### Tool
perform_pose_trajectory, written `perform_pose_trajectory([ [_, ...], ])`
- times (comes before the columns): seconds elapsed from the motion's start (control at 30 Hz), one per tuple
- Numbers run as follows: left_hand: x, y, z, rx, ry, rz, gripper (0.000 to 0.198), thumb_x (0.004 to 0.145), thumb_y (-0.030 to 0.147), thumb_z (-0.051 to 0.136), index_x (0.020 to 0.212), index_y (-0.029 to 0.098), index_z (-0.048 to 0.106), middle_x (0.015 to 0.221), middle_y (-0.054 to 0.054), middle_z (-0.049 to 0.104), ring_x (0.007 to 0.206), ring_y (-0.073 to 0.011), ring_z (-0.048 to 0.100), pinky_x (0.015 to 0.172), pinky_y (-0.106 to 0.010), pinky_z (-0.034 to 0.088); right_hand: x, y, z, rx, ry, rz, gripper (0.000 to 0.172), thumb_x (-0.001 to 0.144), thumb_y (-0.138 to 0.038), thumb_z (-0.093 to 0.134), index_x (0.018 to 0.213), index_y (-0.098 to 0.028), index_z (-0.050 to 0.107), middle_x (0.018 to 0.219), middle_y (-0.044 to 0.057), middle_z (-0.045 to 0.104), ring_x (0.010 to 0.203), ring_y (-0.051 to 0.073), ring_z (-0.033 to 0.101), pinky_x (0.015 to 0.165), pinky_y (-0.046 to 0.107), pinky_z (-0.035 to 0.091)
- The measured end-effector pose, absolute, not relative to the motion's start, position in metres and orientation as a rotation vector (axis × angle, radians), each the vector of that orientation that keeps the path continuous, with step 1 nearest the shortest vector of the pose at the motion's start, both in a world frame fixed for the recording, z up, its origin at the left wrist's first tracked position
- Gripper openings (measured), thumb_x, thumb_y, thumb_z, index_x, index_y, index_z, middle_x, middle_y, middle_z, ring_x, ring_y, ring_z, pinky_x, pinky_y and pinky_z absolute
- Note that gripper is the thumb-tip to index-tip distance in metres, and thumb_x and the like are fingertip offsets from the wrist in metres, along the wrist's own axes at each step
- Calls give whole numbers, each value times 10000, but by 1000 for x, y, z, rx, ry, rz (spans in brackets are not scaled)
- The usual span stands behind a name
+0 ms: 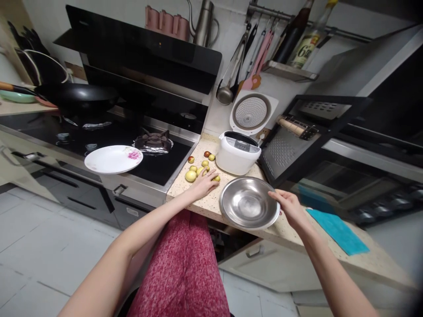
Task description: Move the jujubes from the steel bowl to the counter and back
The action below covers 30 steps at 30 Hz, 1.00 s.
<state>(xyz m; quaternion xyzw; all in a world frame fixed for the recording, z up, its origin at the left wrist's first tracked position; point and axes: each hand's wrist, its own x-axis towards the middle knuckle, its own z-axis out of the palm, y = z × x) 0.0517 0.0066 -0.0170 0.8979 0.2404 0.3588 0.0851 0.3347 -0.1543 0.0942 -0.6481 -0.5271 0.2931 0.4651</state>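
A shiny steel bowl (248, 203), with nothing in it, sits at the counter's front edge. My right hand (288, 205) grips its right rim. Several small yellow-green and reddish fruits (198, 167) lie scattered on the speckled counter (211, 202) to the bowl's left. My left hand (205, 182) rests among them, fingers curled over one or two fruits near the bowl.
A white rice cooker (238, 152) with its lid up stands behind the fruits. A white flowered plate (113, 159) sits on the black gas hob, with a wok (77, 97) at the back left. A teal cloth (337, 230) lies on the counter to the right, next to an oven.
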Motion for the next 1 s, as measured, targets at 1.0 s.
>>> perform_pose_trajectory([
  [1.0,6,-7,-3,2421,-18,1257,628,1116,467,287,987,138,806,1056,-142,819,1151,-276,740,1011,-449,568,309,-42,57,-1545,-1951,520,511,934,-641,575,707,-184,603,627,33,643,607,177,602,598,274,474],
])
